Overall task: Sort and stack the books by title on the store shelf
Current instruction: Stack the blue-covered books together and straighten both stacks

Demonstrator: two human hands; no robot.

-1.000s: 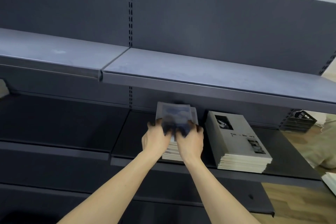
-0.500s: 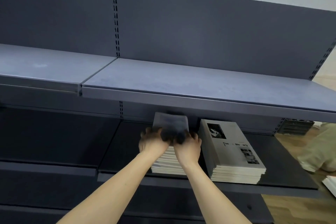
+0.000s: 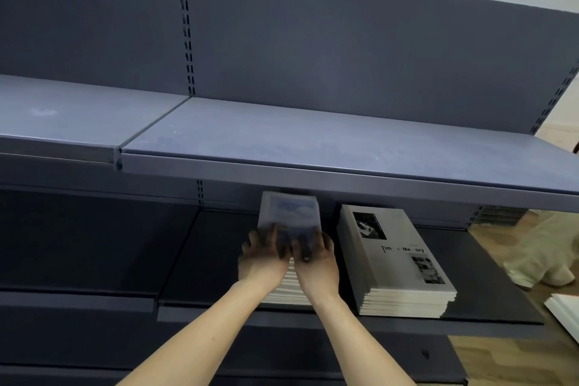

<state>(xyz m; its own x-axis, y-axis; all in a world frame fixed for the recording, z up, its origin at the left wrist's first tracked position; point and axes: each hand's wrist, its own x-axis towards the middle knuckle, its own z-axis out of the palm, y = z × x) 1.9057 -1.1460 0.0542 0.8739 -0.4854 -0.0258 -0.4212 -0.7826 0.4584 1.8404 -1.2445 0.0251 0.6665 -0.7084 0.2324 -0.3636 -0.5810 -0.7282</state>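
Observation:
On the dark middle shelf [image 3: 488,263] lies a stack of books whose top cover shows a blue sky picture [image 3: 289,211]. My left hand [image 3: 261,260] and my right hand [image 3: 316,263] both rest on the near end of that stack, fingers curled over its top book and thumbs close together. Their fingertips are blurred. White page edges of the stack show below my wrists. To the right, apart from my hands, sits a second stack of grey books [image 3: 396,260] with black photos and a printed title.
A bare grey shelf [image 3: 313,141] juts out just above the books, leaving little height. The shelf bay to the left [image 3: 94,244] holds nothing. White books [image 3: 564,310] lie on the wooden floor at the right edge, near a beige object [image 3: 545,257].
Both hands have slid slightly farther in along the blue-cover stack. The view has tilted up, so the upper shelf fills more of it.

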